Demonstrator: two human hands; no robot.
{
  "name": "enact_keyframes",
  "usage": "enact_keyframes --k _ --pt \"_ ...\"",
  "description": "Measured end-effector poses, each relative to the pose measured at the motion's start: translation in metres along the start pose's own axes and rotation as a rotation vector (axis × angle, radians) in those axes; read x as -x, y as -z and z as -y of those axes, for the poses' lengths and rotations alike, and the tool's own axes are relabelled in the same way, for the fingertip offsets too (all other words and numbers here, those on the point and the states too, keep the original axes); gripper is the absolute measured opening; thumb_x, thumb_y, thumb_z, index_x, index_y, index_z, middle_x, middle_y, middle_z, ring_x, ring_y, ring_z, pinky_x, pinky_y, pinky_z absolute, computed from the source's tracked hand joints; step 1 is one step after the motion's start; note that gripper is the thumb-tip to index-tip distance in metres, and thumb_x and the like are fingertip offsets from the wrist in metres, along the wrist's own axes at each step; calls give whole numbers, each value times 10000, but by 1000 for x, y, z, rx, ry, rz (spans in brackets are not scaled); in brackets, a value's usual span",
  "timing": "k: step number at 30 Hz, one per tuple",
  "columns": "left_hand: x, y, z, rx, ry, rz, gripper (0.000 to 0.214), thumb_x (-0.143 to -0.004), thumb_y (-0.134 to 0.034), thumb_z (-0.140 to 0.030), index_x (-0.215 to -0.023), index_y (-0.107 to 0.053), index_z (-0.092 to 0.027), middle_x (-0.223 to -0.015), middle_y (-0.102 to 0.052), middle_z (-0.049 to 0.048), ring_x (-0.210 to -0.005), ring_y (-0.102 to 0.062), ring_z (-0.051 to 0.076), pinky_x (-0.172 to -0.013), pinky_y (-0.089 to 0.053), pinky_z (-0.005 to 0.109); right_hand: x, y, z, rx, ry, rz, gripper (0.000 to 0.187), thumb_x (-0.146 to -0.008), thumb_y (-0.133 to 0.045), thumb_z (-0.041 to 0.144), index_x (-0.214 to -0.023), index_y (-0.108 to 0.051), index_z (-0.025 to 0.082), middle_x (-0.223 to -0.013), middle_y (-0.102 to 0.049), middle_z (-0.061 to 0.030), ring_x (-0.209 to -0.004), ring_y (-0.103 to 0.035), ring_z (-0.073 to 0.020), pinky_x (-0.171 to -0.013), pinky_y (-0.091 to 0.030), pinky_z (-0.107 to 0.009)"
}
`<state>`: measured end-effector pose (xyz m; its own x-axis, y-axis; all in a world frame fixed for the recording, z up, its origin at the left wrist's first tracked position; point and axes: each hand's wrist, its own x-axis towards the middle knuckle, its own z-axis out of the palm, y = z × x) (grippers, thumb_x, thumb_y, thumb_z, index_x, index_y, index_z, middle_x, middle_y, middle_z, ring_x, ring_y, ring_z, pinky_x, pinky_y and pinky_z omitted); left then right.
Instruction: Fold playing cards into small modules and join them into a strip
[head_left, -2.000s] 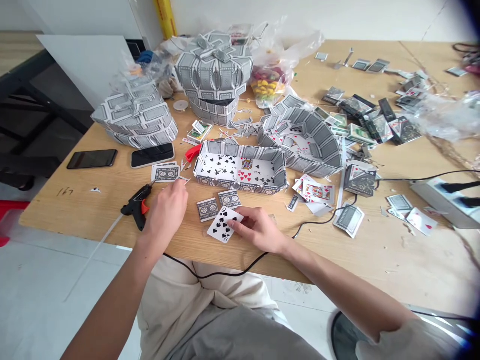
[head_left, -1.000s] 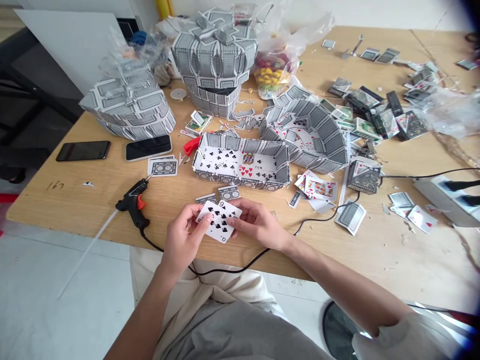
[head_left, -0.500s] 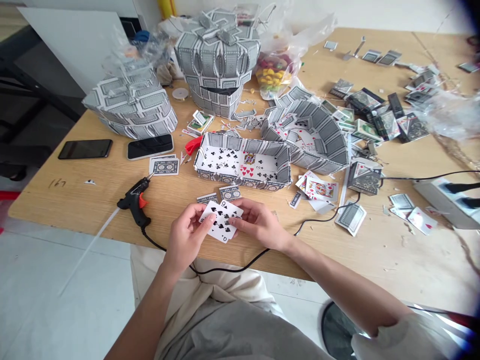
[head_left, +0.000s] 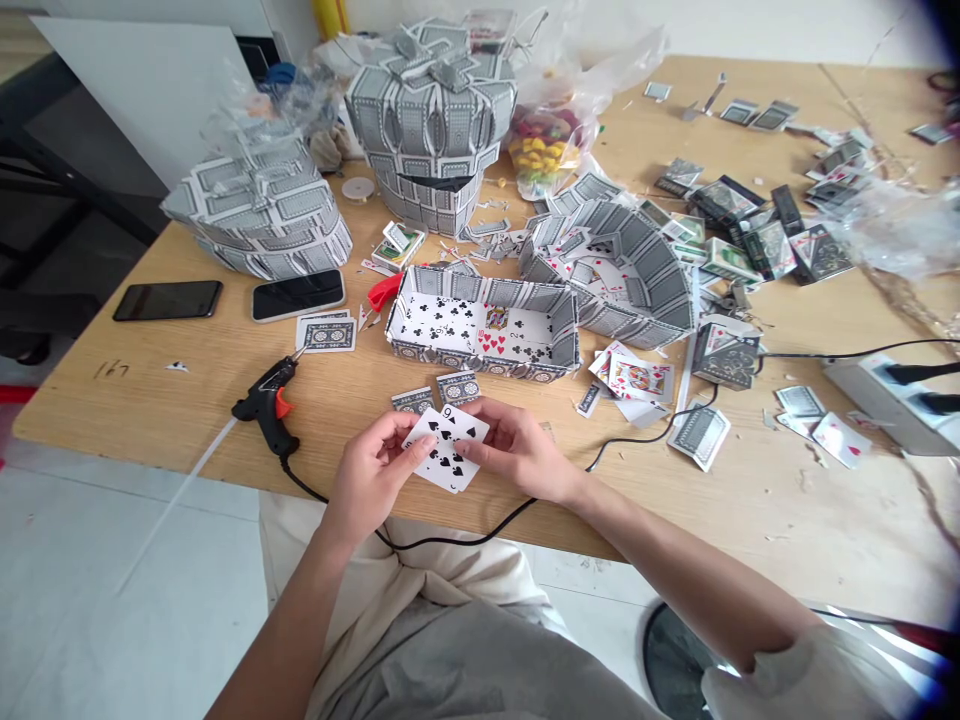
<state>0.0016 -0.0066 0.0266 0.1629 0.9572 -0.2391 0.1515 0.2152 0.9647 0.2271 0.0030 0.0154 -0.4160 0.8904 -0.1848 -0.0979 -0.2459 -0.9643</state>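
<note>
Both my hands hold a white spade playing card (head_left: pixel 448 440) low over the wooden table (head_left: pixel 187 395), my left hand (head_left: pixel 379 465) at its left edge and my right hand (head_left: pixel 514 450) at its right. Its index reads 9 or 6, depending on which way up it is. Just above the card lie two small patterned card pieces (head_left: pixel 457 387), with the black glue gun (head_left: pixel 264 405) to the left of my left hand. A box built from playing cards (head_left: pixel 480 365) stands further ahead.
Two phones (head_left: pixel 298 295) lie at the left. Large domed card structures (head_left: pixel 431 130) and a curved card piece (head_left: pixel 622 265) rise behind the box. Loose cards, scraps and a black cable (head_left: pixel 525 510) cover much of the table, and a power strip (head_left: pixel 881 390) sits at the right.
My left hand has moved from beside the glue gun onto the card. The card has risen from the table into both hands and turned slightly.
</note>
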Motion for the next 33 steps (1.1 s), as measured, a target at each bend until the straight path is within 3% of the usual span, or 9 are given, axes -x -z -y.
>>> enact_keyframes --k 10,15,20,27,30,33 --pt "0 -2 0 0 -15 -25 314 -910 -815 -463 -1067 -760 -197 -928 -784 40 -835 -726 191 -738 -588 260 -1 -1 -3 -26 -38 -24 430 -860 -873 499 -1072 -692 171 -904 -731 -29 -697 -663 -142 -636 -561 -262" --pt "1 -7 -4 44 -17 -61 353 -952 -748 -506 -1126 -738 -198 -1003 -790 70 -883 -742 218 -730 -602 277 -3 -3 -4 -152 -19 -100 419 -841 -896 473 -1060 -686 184 -963 -769 -42 -801 -738 -172 -746 -633 -294" --pt "6 -13 -2 39 4 -14 280 -943 -771 -457 -928 -711 -183 -871 -754 44 -800 -703 189 -717 -567 260 -3 -3 -6 -170 -8 -148 413 -852 -887 484 -1033 -665 187 -908 -763 -31 -776 -733 -175 -737 -640 -305" --pt "5 -15 -4 52 -5 -25 277 -952 -758 -443 -891 -697 -180 -811 -720 29 -740 -658 169 -668 -543 252 -3 -2 -4 -174 9 -136 390 -857 -891 470 -997 -665 184 -881 -761 -19 -763 -724 -153 -728 -627 -274" --pt "5 -16 -5 24 -35 -86 295 -944 -757 -465 -868 -708 -184 -813 -731 36 -738 -676 184 -671 -562 269 -4 -3 -3 -189 10 -125 390 -853 -890 486 -967 -669 185 -906 -766 -29 -800 -740 -172 -760 -660 -313" --pt "3 -12 -3 52 -115 -267 252 -947 -758 -441 -895 -720 -198 -844 -745 26 -791 -700 189 -739 -579 274 -3 -3 0 -226 -1 -116 394 -870 -868 516 -953 -662 190 -915 -778 -40 -840 -764 -198 -798 -687 -361"
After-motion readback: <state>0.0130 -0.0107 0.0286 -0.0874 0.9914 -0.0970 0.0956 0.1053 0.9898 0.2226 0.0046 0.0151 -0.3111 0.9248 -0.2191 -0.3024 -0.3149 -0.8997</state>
